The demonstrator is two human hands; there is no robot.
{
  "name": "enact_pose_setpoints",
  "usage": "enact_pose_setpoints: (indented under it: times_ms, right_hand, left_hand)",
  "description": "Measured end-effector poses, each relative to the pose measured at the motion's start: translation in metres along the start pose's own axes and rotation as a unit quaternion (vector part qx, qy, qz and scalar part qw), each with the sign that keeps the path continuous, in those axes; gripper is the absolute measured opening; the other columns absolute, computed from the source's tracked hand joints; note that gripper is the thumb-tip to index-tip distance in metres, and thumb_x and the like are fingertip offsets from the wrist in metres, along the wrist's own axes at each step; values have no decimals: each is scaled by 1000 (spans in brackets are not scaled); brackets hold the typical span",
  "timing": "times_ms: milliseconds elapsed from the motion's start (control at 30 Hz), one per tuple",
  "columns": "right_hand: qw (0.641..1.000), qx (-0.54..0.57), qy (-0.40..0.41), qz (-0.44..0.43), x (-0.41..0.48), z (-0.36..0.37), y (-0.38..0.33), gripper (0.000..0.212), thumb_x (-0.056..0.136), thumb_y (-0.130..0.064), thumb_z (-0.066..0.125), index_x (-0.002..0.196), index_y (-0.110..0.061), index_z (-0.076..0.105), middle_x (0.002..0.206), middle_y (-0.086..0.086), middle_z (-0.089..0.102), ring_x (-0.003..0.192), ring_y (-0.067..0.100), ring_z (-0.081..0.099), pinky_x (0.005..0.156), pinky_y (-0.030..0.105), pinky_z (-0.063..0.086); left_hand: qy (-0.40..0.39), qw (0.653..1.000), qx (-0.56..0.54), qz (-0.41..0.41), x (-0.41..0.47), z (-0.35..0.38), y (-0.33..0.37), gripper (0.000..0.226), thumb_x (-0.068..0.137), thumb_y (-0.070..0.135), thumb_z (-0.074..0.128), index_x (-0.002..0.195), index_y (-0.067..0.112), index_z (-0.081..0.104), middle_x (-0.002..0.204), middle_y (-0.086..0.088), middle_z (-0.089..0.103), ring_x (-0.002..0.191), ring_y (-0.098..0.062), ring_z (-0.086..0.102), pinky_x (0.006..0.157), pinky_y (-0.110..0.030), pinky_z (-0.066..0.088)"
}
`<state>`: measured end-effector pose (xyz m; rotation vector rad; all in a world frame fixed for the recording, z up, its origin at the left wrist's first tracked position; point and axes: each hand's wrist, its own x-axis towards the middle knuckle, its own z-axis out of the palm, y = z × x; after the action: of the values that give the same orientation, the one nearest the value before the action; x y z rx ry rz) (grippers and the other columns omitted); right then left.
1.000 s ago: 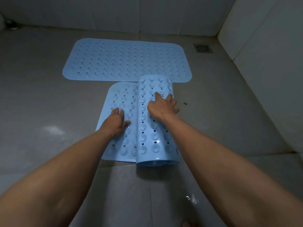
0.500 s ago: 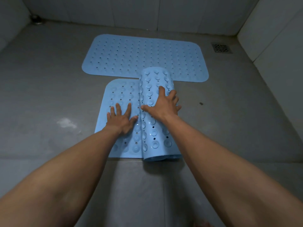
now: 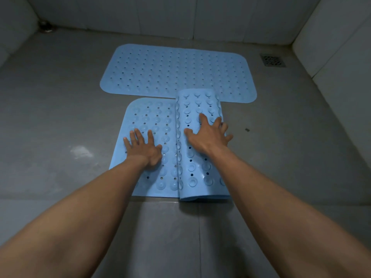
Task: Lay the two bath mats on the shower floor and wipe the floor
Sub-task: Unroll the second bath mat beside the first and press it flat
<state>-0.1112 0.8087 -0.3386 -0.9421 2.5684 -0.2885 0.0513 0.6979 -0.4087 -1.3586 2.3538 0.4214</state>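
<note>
Bath mats, two, both pale blue with holes. The far mat lies flat on the grey shower floor, long side across the frame, upper centre, all four rounded corners down. The near mat sits in mid-frame, only partly laid out: its left portion is flat, suction cups facing up, and its right portion is still curled in a roll running away from the camera.

- Edges: the flat portion's far edge lies just beside the far mat's near edge; cannot tell whether they touch. The roll's far end overlaps the far mat's near edge. The near mat's closest edge runs along a tile joint.
- Left hand: palm down on the flat portion, fingers straight and spread, pressing, gripping nothing.
- Right hand: laid on top of the roll, fingers splayed over its curve and thumb toward the flat side, not clenched around it.
- Open room: broad bare floor left of both mats, with a white smear there. A wide stretch lies right of the roll, out to the right wall, with one small dark speck on it. A narrower strip runs behind the far mat to the back wall.
- Fixtures: drain grate at upper right, well apart from the far mat's corner; a round fitting in the upper left corner.
</note>
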Motion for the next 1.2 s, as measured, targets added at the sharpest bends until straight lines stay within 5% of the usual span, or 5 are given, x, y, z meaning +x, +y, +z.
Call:
enact_pose_setpoints:
  times_ms: [167, 400, 567, 800, 1200]
  right_hand:
    - [1000, 9, -5, -1, -6, 1, -1, 112, 72, -82, 59, 157, -33, 4, 163, 22, -8, 149, 42, 3, 115, 62, 15]
    - [999, 52, 11, -8, -1, -11, 4, 85, 84, -57, 63, 152, -38, 17, 154, 18, 16, 139, 42, 26, 112, 59, 26]
    - [998, 54, -28, 19, 2, -10, -16, 73, 93, -36, 44, 157, -30, 10, 161, 28, -9, 147, 50, 1, 117, 64, 8]
    - [1000, 4, -20, -14, -1, 11, -31, 125, 71, -78, 65, 157, -22, -7, 162, 22, -12, 149, 43, -14, 114, 68, -1]
    - [998, 42, 36, -14, -5, -6, 11, 77, 87, -43, 56, 152, -28, 18, 160, 20, 8, 143, 42, 18, 112, 61, 22]
  left_hand:
    - [51, 997, -31, 53, -4, 13, 7, 73, 97, 67, 4, 155, 29, -17, 161, -6, -28, 147, -29, -28, 116, -56, -18]
    - [28, 998, -28, 51, 1, 6, -14, 74, 96, 68, 7, 155, 32, -19, 161, -5, -29, 147, -32, -27, 117, -57, -15]
    - [24, 999, -25, 37, 5, 2, -38, 74, 95, 69, 7, 155, 33, -19, 161, -5, -28, 148, -33, -25, 118, -57, -14]
    - [32, 999, -22, 9, 8, 4, -24, 70, 99, 62, 6, 155, 28, -19, 161, -9, -28, 147, -33, -27, 116, -60, -15]
    - [81, 994, -43, 57, -3, 12, 27, 63, 103, 54, 8, 158, 29, -8, 164, -8, -19, 149, -36, -20, 118, -60, -11]
